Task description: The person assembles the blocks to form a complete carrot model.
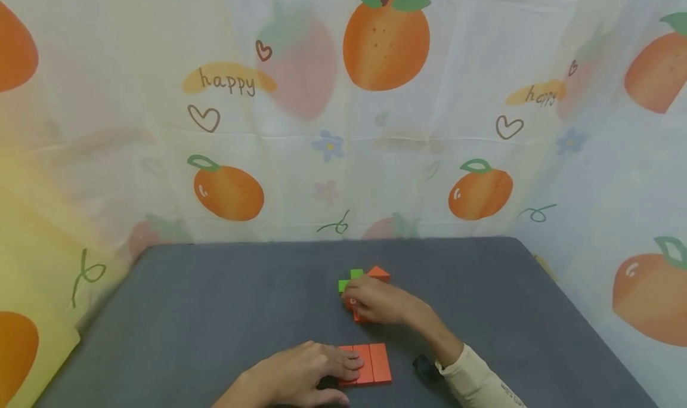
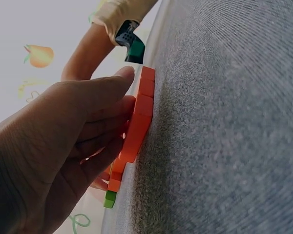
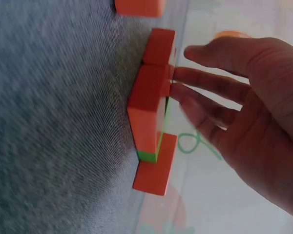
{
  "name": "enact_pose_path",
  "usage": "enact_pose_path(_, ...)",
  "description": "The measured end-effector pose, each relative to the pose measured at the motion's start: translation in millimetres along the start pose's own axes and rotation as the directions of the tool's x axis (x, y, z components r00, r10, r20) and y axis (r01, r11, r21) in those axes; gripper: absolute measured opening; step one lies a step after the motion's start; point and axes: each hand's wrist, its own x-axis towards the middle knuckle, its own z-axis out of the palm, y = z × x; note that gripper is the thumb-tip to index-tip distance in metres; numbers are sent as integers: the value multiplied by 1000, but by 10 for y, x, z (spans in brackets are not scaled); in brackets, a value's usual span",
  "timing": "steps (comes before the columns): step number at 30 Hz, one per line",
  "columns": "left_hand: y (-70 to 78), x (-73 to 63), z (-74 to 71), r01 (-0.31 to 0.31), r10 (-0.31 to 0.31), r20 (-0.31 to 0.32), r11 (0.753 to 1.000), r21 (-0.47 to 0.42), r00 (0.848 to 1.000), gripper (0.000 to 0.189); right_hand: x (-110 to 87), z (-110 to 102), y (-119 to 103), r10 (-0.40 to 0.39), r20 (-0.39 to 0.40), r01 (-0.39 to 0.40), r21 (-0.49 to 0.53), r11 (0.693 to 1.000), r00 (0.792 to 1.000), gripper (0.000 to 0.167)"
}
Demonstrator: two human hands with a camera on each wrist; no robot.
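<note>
My left hand (image 1: 303, 372) lies over a flat row of orange-red rectangular blocks (image 1: 380, 363) near the front of the table. Its fingers rest on the left part of that row, loosely extended. Farther back, my right hand (image 1: 383, 300) reaches over a second group of orange-red blocks (image 3: 147, 87) and partly hides it. In the right wrist view, the fingertips touch the upper face of these blocks, and the thumb stands apart. Beside that group are green blocks (image 1: 356, 273) and an orange-red triangular block (image 1: 378, 272).
A dark grey cloth surface (image 1: 214, 300) covers the table. A patterned curtain (image 1: 300, 175) hangs behind and along the sides. Beside the right forearm is a small black device (image 1: 426, 369), which the left wrist view shows by the sleeve.
</note>
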Motion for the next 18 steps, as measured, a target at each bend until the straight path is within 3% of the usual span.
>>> enact_pose_path(7, -30, -32, -8, -23, 23, 6, 1000, -16, 1000, 41, 67, 75, -51, -6, 22, 6, 24, 1000, 1000, 24)
enact_pose_path(14, -32, -7, 18, -51, 51, -21, 998, -27, 998, 39, 88, 147, -69, 23, -1, -23, -118, 993, 1000, 23)
enact_pose_path(18, -35, 21, 13, -50, 50, -19, 998, -31, 999, 39, 85, 164, -53, 22, -46, -27, -118, 993, 999, 22)
